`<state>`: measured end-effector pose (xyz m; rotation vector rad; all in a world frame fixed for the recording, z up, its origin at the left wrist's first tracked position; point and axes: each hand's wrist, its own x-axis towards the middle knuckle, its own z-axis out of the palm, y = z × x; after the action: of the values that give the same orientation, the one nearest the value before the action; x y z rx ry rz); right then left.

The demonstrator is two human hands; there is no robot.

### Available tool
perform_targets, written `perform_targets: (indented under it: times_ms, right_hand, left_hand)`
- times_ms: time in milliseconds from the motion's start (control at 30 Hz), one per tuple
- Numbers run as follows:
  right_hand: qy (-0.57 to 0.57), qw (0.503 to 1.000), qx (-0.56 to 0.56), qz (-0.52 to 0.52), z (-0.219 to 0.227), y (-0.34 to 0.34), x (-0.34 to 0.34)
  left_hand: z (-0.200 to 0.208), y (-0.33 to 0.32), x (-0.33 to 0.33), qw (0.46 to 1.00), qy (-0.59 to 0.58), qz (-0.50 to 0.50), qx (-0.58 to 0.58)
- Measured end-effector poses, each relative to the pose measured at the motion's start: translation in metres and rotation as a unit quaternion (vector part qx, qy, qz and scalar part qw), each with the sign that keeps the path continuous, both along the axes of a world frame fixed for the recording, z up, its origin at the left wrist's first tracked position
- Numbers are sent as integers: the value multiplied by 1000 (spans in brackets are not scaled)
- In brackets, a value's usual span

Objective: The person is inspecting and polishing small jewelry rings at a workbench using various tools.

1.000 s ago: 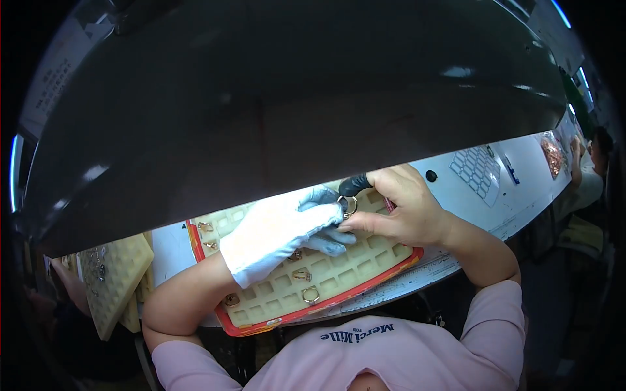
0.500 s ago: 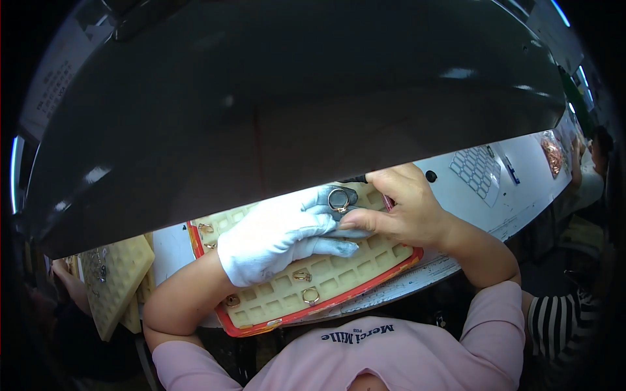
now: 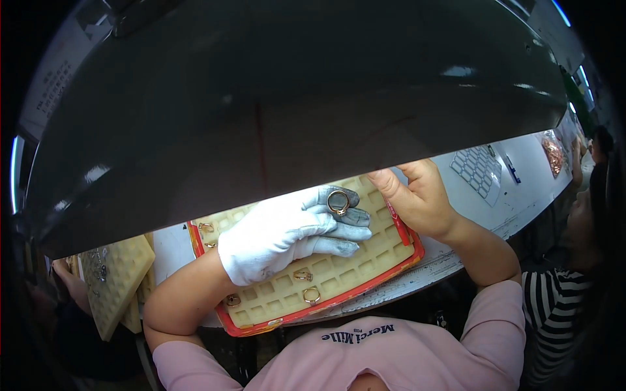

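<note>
My left hand [image 3: 277, 234], in a white glove with greyed fingertips, is over a cream tray of square pockets. A gold-coloured ring [image 3: 338, 203] with a small setting sits upright at its fingertips, gripped there. My bare right hand [image 3: 420, 199] is by the tray's far right corner, apart from the ring. Its thumb shows, but its other fingertips go out of sight behind the dark hood, so what they hold is hidden. The cream tray [image 3: 365, 257] has a red rim. Several more rings rest in it, among them a gold ring [image 3: 311, 296] near the front edge.
A large dark hood [image 3: 293, 111] covers the far side above my hands. A slim red stick [image 3: 399, 227] lies along the tray's right side. Rightward on the white table are a white keyboard-like sheet [image 3: 476, 171] and a blue pen [image 3: 512, 171]. Other people sit at both sides.
My right hand has drawn away from the ring, up and right to the hood's edge. The slim red stick is now more exposed. My left hand keeps the ring nearly in place.
</note>
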<state>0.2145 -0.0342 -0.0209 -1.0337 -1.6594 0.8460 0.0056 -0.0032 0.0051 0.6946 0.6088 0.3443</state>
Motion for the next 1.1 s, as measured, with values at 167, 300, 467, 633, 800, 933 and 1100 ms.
perform_targets:
  times_ms: [167, 300, 467, 633, 800, 933, 1100]
  right_hand:
    - [-46, 996, 71, -15, -2, 2, 0]
    - [-98, 994, 38, 23, 2, -2, 0]
    - [-185, 962, 202, 20, -5, 0, -5]
    - [-187, 952, 244, -6, -3, 0, -3]
    - [-233, 935, 262, -44, 2, -1, -1]
    - [-244, 907, 338, -53, -1, 0, -6]
    - [-182, 938, 294, -33, 2, -2, -3]
  left_hand:
    - [0, 0, 1, 1000, 7, -4, 4]
    - [-1, 1, 0, 1000, 4, -16, 7]
    - [5, -4, 4, 999, 12, -7, 41]
    - [4, -2, 3, 983, 117, 2, 143]
    - [5, -5, 6, 928, 242, 56, 277]
    - [-5, -7, 1, 854, 282, 33, 436]
    - [3, -7, 3, 802, 363, 22, 473]
